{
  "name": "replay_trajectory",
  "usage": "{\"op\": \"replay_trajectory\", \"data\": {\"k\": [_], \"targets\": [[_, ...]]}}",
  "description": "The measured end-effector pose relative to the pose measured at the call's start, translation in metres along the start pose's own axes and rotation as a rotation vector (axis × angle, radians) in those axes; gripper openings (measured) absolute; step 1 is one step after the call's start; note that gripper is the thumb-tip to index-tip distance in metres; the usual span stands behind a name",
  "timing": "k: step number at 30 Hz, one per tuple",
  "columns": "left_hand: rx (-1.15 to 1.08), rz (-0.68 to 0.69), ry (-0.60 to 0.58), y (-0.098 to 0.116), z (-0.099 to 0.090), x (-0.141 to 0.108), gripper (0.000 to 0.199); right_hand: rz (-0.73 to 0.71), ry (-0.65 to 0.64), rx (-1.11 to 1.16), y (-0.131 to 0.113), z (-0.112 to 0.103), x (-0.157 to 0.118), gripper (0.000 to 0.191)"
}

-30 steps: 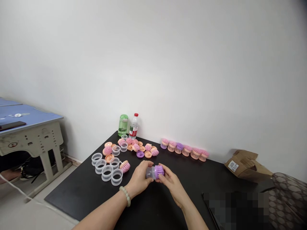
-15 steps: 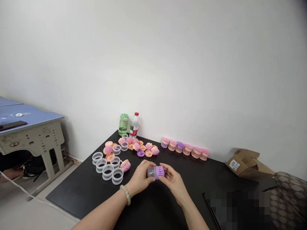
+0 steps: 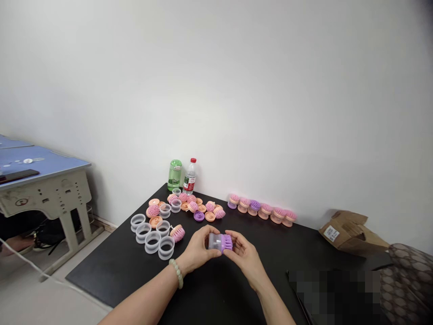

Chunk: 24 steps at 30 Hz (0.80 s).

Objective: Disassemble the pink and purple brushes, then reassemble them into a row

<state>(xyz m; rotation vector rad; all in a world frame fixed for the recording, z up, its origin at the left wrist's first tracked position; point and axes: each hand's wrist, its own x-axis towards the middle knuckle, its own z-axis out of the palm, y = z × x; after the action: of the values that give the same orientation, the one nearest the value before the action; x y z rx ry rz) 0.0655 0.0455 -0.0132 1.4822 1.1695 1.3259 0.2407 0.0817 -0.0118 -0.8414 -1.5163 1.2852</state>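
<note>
Head view: two bare hands hold a small spiky brush above a black table (image 3: 203, 295).
Red-capped bottle (image 3: 190, 181): stands by the wall.
Purple top (image 3: 227, 242) and clear cup (image 3: 214, 242): joined end to end, tipped sideways, right of the bottle and much closer to the person.
Slip: the smooth cup might slide loose if the grip on it is too light.
Crooked fit: the top might tilt or pop off if the two hands push unevenly.
Bent spikes: a hard squeeze could bend them.
Left hand (image 3: 199, 249): thumb and fingers clamped on the cup, only as far apart as it is wide.
Right hand (image 3: 244, 256): fingers curled round the top, thumb on the near side; I cannot tell how hard they press.
Clear rings (image 3: 166, 257): left of the bottle, closer to the person.
Row of brushes (image 3: 265, 209): right of the bottle, along the wall.
</note>
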Motion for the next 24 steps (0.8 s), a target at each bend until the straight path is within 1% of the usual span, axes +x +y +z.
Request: {"op": "replay_trajectory", "data": {"k": [3, 5, 6, 8, 10, 11, 13, 15, 16, 18, 21, 24], "targets": [[-0.018, 0.045, -0.003, -0.001, 0.000, 0.001, 0.046, -0.003, 0.016, -0.006, -0.001, 0.002, -0.001, 0.052], [-0.072, 0.078, -0.026, -0.001, -0.001, 0.001, 0.046, 0.008, -0.003, -0.010, -0.003, 0.002, -0.001, 0.052], [-0.123, 0.089, -0.041, -0.001, -0.001, 0.000, 0.050, 0.012, -0.013, -0.005, -0.004, 0.002, -0.001, 0.053], [-0.238, 0.092, -0.062, -0.001, 0.000, -0.001, 0.064, 0.023, -0.037, 0.015, -0.005, 0.001, -0.001, 0.054], [-0.304, 0.069, -0.050, -0.001, 0.000, -0.003, 0.077, 0.034, -0.052, 0.040, -0.005, 0.001, -0.001, 0.055], [-0.305, 0.047, -0.033, -0.001, 0.000, -0.003, 0.079, 0.037, -0.051, 0.053, -0.004, 0.001, -0.001, 0.055], [-0.269, -0.018, 0.006, -0.002, 0.000, -0.003, 0.076, 0.038, -0.035, 0.074, -0.001, 0.001, 0.000, 0.055], [-0.224, -0.100, 0.036, -0.003, 0.000, -0.002, 0.065, 0.029, -0.003, 0.080, 0.001, 0.002, 0.000, 0.055], [-0.204, -0.138, 0.036, -0.004, 0.001, -0.002, 0.059, 0.029, 0.000, 0.074, 0.001, 0.002, 0.000, 0.055], [-0.173, -0.177, 0.022, -0.003, 0.002, -0.001, 0.055, 0.028, 0.000, 0.050, 0.002, 0.001, 0.000, 0.055], [-0.178, -0.147, 0.019, 0.001, 0.002, 0.000, 0.051, 0.021, 0.008, 0.025, 0.001, -0.001, 0.001, 0.056], [-0.242, -0.080, 0.018, 0.007, -0.002, -0.001, 0.043, 0.025, 0.005, 0.020, 0.001, -0.002, 0.002, 0.056]]}}
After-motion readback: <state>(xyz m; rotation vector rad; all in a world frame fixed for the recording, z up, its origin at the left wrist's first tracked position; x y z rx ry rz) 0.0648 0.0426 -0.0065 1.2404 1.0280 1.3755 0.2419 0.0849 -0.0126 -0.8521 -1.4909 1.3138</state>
